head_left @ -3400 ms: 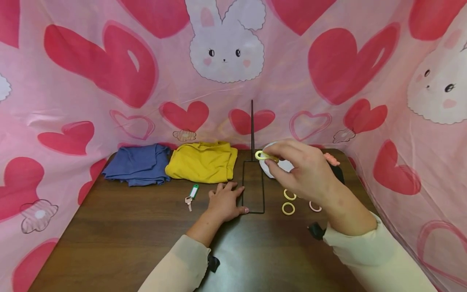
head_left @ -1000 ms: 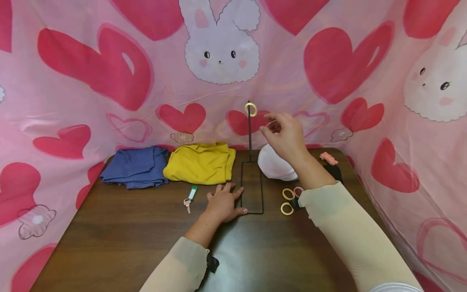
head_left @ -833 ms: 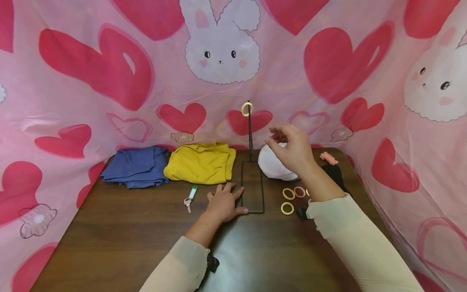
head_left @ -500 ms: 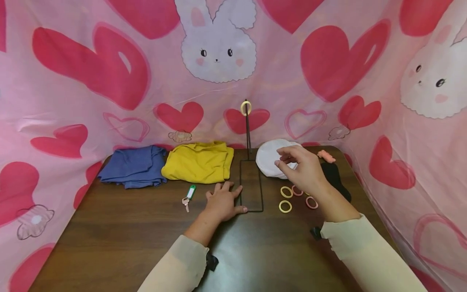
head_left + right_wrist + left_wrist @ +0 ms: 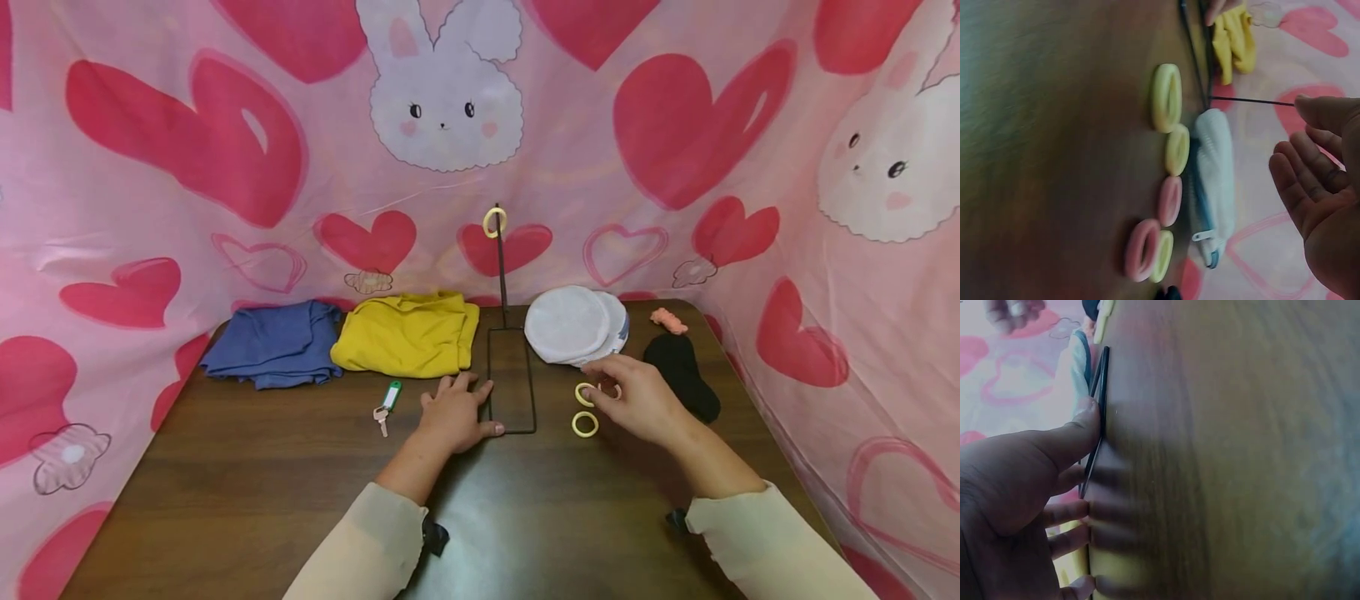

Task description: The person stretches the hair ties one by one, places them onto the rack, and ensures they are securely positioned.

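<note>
Hair rings flat on the surface, just beside and below the right hand, holes facing up; grip relaxed and empty, fingers loosely spread; left hand farther off, pressing flat on wire stand's base.

Both hands lowered, nothing gripped

The left hand is laid flat, fingers spread; the right hand is held low, fingers relaxed and loosely extended.

Cream long sleeves, black wrist straps
</note>
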Tool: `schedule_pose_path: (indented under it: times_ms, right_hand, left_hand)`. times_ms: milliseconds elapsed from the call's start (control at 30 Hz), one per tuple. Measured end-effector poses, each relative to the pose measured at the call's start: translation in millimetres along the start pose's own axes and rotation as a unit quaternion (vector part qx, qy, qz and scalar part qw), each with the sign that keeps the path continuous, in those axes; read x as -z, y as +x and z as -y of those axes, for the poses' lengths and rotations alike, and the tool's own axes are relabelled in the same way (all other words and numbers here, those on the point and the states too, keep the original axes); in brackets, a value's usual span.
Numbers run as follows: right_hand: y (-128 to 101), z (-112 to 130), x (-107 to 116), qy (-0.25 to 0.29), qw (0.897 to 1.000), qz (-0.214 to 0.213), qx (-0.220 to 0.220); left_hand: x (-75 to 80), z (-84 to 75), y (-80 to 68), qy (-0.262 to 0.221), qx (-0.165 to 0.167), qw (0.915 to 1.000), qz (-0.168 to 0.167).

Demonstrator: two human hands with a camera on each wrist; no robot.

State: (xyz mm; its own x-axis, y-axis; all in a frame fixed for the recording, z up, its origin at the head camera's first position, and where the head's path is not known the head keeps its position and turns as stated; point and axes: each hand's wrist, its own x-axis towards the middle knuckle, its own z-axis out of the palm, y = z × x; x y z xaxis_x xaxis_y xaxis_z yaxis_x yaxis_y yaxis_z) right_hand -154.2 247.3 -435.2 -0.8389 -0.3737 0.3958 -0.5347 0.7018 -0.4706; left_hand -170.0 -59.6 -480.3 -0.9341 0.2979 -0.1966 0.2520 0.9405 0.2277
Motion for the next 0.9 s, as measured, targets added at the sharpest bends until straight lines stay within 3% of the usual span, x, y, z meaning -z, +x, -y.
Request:
schedule_pose_path:
  times_ms: [200,333,533,900]
  right_hand:
    - [-13,-11,-7,0.023,0.997,0.071,0.005]
    - [-20,-19,-12,0.013,0.993,0.115,0.020]
    - [-21,-27,-16,-0.012,0.982,0.189,0.007]
    - [-16,-29,-23,-0.032,0.974,0.222,0.008]
  left_hand:
    - [3.2,1.2,-1.8,-0.002,-0.001,1.0000,-0.003]
    - [2.8,1.8,-1.3,0.000,0.000,1.0000,-0.003]
    - [0.2,2.7,2.0,0.001,0.000,1.0000,-0.002]
    - [-3.0,4.2,2.5,-0.001,0.000,1.0000,-0.002]
